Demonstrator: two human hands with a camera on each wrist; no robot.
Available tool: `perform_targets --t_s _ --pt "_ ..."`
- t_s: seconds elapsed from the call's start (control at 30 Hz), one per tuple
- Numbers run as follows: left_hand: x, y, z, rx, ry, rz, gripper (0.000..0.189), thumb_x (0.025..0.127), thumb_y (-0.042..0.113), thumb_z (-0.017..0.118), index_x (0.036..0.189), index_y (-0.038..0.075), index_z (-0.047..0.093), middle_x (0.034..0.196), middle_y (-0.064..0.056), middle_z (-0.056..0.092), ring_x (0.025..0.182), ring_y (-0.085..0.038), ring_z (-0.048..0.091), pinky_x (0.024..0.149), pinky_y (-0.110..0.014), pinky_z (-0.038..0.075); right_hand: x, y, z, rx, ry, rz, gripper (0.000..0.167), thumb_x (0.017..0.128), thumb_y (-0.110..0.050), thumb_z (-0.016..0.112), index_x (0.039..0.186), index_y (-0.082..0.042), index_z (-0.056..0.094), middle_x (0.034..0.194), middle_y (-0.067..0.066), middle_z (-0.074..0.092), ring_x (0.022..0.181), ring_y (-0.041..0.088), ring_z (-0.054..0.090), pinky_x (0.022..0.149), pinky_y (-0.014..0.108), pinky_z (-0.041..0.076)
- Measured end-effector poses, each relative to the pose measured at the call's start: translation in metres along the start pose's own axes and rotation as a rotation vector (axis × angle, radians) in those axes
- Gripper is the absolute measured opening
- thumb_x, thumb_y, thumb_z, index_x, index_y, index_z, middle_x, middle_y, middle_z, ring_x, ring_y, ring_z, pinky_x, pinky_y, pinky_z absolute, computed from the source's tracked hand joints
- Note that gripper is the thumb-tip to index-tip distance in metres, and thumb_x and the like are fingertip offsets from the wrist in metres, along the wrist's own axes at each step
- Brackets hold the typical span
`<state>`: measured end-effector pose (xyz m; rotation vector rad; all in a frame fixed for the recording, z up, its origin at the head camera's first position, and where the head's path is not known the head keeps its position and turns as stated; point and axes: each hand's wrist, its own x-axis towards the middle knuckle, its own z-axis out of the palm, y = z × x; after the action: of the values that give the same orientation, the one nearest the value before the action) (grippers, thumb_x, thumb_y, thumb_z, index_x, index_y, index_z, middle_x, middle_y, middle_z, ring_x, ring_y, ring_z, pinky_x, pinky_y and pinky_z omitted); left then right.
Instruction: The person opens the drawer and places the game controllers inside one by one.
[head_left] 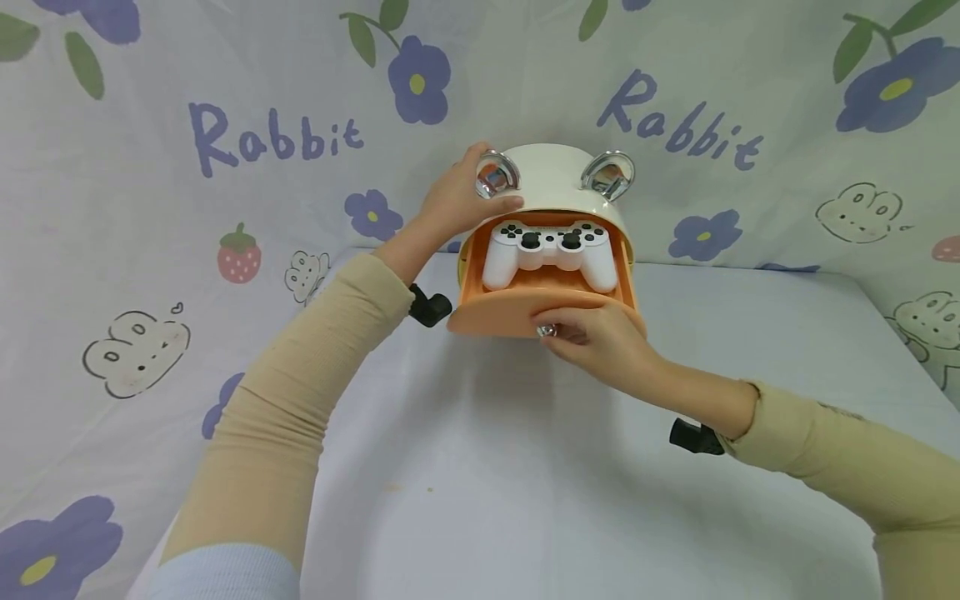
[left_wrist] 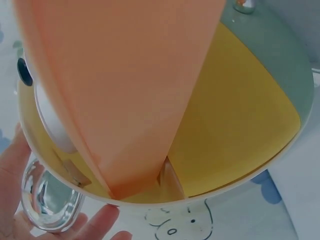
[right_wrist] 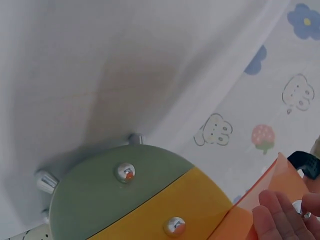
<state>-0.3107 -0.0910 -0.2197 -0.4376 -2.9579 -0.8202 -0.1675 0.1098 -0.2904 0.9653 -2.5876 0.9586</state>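
A small round drawer cabinet (head_left: 551,179) with a white top and two silver ears stands against the back wall. My left hand (head_left: 453,196) grips its top at the left ear (head_left: 513,171), thumb in front and fingers round the back. My right hand (head_left: 603,342) pinches the silver knob (head_left: 546,331) of the orange drawer (head_left: 487,315), which is pulled out. Inside that drawer lies a white game controller (head_left: 551,252) with black sticks. The right wrist view shows a yellow drawer (right_wrist: 200,200) and a green drawer (right_wrist: 95,205) below, both closed, with silver knobs.
The cabinet stands on a white-covered table (head_left: 487,500). Behind it hangs a cloth (head_left: 480,50) printed with flowers, rabbits and strawberries. Silver feet (right_wrist: 47,181) stick out under the cabinet. A black wrist mount (head_left: 430,307) sits near the cabinet's left side.
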Motion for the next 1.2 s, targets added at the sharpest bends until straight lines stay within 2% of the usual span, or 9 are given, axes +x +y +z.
perform_targets --t_s 0.3,0.6,0.8,0.97,1.2 --pt "0.001 0.000 -0.001 -0.007 -0.012 -0.015 0.095 0.076 0.058 0.063 0.147 0.024 0.009 0.146 -0.005 0.031 0.131 -0.023 0.035 0.105 -0.041 0.032 0.013 0.007 -0.005 0.011 0.049 0.005 0.018 0.078 -0.007 0.069 0.095 -0.007 0.072 0.086 0.003 0.069 0.069 0.011 0.060 0.064 0.026 0.052" --pt "0.000 0.001 -0.001 0.009 -0.015 -0.008 0.095 0.076 0.058 0.062 0.147 0.023 0.009 0.145 -0.007 0.033 0.129 -0.024 0.037 0.103 -0.042 0.033 0.026 0.014 -0.007 0.019 0.044 0.047 0.017 0.079 -0.009 0.067 0.095 -0.007 0.072 0.093 0.005 0.068 0.075 0.014 0.063 0.070 0.029 0.054" --pt "-0.001 0.001 -0.002 0.001 -0.015 0.001 0.094 0.077 0.057 0.062 0.147 0.022 0.009 0.145 -0.007 0.032 0.129 -0.024 0.036 0.104 -0.042 0.033 0.037 0.024 -0.008 0.005 0.083 0.044 0.017 0.079 -0.007 0.067 0.095 -0.005 0.072 0.095 0.007 0.068 0.073 0.017 0.065 0.069 0.032 0.054" --pt "-0.001 0.002 -0.002 -0.001 -0.019 -0.004 0.095 0.077 0.058 0.062 0.147 0.022 0.009 0.144 -0.005 0.034 0.128 -0.024 0.038 0.103 -0.042 0.034 0.048 0.032 -0.009 0.051 0.090 0.094 0.017 0.080 -0.007 0.066 0.096 -0.002 0.070 0.092 0.008 0.068 0.073 0.019 0.062 0.069 0.031 0.052" --pt "-0.001 0.002 -0.002 0.006 -0.009 0.001 0.094 0.077 0.056 0.063 0.146 0.020 0.011 0.143 -0.006 0.035 0.128 -0.024 0.038 0.103 -0.042 0.034 0.061 0.037 -0.005 0.121 0.094 0.169 0.021 0.084 -0.009 0.058 0.101 -0.003 0.068 0.081 0.008 0.067 0.066 0.016 0.057 0.060 0.022 0.044"
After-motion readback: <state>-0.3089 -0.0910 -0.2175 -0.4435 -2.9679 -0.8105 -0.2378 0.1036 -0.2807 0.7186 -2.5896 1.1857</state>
